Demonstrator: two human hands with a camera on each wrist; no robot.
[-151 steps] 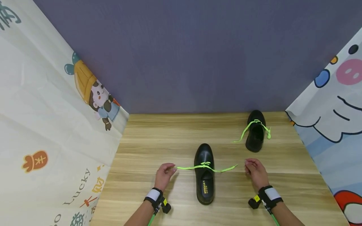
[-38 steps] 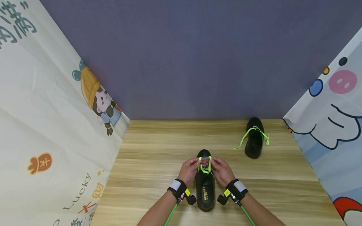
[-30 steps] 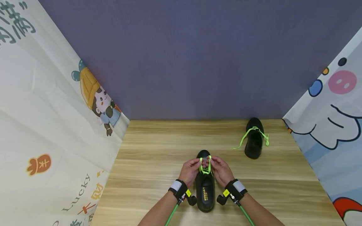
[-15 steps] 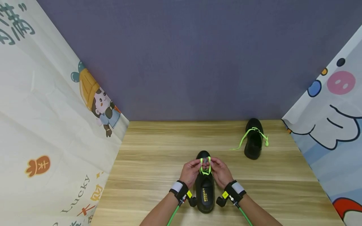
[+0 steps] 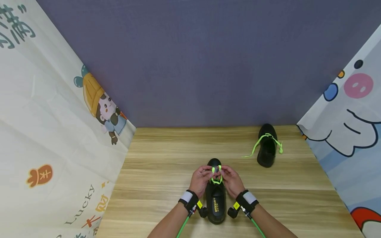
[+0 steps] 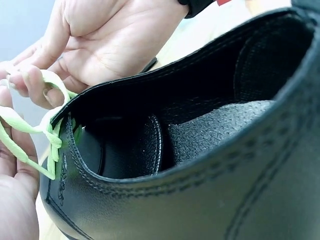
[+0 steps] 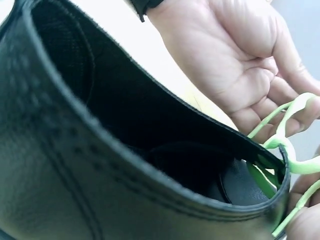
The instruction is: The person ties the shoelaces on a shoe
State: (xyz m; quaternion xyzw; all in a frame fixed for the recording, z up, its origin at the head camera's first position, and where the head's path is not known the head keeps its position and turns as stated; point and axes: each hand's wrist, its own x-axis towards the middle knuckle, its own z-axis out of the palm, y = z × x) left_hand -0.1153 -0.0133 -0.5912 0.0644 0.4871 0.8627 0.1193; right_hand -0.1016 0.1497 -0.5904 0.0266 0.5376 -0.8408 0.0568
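Note:
A black dress shoe lies toe-away in front of me, its green shoelace raised in two loops above the toe part. My left hand pinches the left loop, and my right hand pinches the right one. The fingertips of the two hands nearly meet over the shoe. In the left wrist view the shoelace crosses at the throat of the shoe, with the right hand beyond it. From the right wrist, the left hand shows across the shoe opening; most of the right hand is out of frame.
A second black shoe with an untied green lace sits at the back right of the wooden tabletop. A purple-grey panel rises behind. Printed white sheets flank both sides.
Five seconds ago the hands were spread apart, with the left pinching a straight lace end. Since then both came together over the shoe with loops. Lately the loops have drawn slightly closer.

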